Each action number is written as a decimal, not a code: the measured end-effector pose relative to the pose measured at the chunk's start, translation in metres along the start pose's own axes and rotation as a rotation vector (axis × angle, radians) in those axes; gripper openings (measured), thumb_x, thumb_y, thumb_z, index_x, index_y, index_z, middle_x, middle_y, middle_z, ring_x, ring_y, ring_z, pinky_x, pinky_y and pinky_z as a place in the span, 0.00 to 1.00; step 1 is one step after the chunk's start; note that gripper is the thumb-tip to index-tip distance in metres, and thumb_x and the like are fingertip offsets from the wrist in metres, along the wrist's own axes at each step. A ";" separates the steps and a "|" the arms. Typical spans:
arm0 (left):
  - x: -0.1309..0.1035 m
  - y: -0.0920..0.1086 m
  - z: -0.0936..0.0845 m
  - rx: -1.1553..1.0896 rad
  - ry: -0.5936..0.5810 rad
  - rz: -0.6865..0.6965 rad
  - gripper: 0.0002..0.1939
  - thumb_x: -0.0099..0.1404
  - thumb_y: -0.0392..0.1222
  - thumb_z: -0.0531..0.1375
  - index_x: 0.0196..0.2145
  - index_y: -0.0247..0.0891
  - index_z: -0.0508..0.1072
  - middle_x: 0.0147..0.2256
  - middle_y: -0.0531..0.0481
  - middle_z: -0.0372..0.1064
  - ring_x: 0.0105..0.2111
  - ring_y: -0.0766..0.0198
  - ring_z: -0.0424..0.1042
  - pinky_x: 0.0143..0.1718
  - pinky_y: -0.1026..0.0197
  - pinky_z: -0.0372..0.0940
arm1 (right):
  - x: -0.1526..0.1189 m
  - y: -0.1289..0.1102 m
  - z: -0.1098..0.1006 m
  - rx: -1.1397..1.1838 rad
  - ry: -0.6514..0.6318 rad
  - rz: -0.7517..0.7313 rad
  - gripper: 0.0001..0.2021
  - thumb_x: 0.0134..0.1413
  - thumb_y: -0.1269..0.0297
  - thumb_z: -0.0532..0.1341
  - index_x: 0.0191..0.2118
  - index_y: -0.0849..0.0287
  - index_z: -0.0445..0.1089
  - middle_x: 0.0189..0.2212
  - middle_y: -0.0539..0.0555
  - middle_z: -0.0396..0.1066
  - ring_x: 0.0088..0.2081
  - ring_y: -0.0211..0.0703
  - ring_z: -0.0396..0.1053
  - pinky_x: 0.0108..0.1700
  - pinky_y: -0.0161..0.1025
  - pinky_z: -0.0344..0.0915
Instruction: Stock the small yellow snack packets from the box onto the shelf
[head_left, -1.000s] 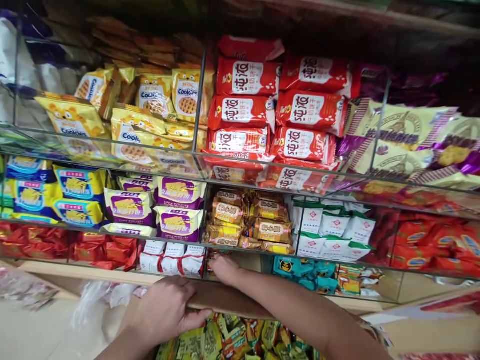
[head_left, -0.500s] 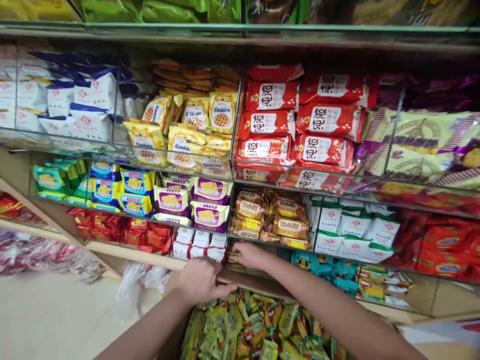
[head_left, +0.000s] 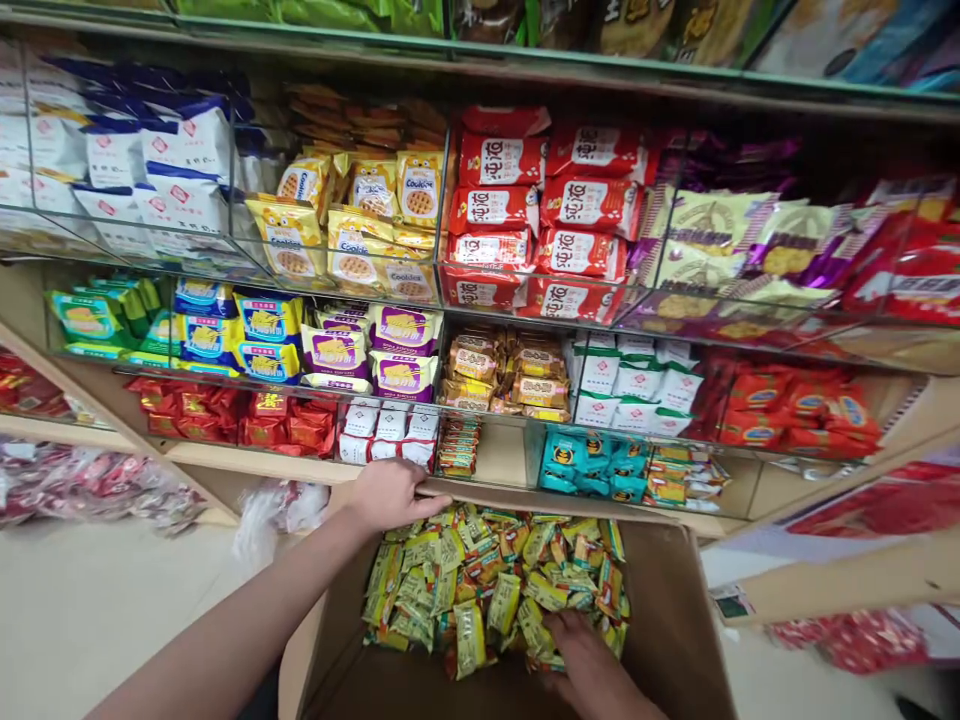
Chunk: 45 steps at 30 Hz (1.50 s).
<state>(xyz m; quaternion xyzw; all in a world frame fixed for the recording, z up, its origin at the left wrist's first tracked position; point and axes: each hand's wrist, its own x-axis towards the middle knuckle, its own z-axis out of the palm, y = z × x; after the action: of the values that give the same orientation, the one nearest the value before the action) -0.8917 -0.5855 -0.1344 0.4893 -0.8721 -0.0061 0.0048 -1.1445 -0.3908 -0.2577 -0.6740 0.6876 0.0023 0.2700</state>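
My left hand (head_left: pixel 394 492) grips the back rim of an open cardboard box (head_left: pixel 660 580), with the thumb lying along the edge. Inside the box is a loose heap of small yellow-green and orange snack packets (head_left: pixel 504 605). At the front of that heap, my right hand (head_left: pixel 581 655) reaches down among the packets, its thumb and fingers apart; the fingertips are partly hidden. Just behind the box, a stack of small wrapped packets (head_left: pixel 459 447) stands in a lower shelf compartment (head_left: pixel 499 455), with bare shelf floor beside it.
Clear dividers part the shelves. White packs (head_left: pixel 390 422) sit left of the small stack, teal packs (head_left: pixel 592 462) to the right. Above are brown packs (head_left: pixel 536 375), yellow cookie bags (head_left: pixel 352 250) and red packs (head_left: pixel 585 205). A plastic bag (head_left: pixel 270 520) lies at the lower left.
My right hand has moved from the lower shelf compartment back and down into the box. My left hand stays on the rim. The view has shifted, showing more of the box.
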 end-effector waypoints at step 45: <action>-0.083 0.145 0.108 -1.346 0.196 -0.443 0.20 0.54 0.59 0.51 0.20 0.38 0.60 0.19 0.55 0.58 0.21 0.67 0.60 0.25 0.65 0.58 | -0.009 -0.057 0.016 1.094 0.566 0.191 0.23 0.53 0.47 0.45 0.33 0.61 0.67 0.32 0.57 0.70 0.37 0.44 0.67 0.39 0.36 0.62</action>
<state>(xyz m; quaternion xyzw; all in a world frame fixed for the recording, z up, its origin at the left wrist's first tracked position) -0.9742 -0.4385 -0.2400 0.5439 -0.5549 -0.4998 0.3826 -1.0863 -0.3822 -0.2471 -0.3483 0.6913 -0.5049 0.3819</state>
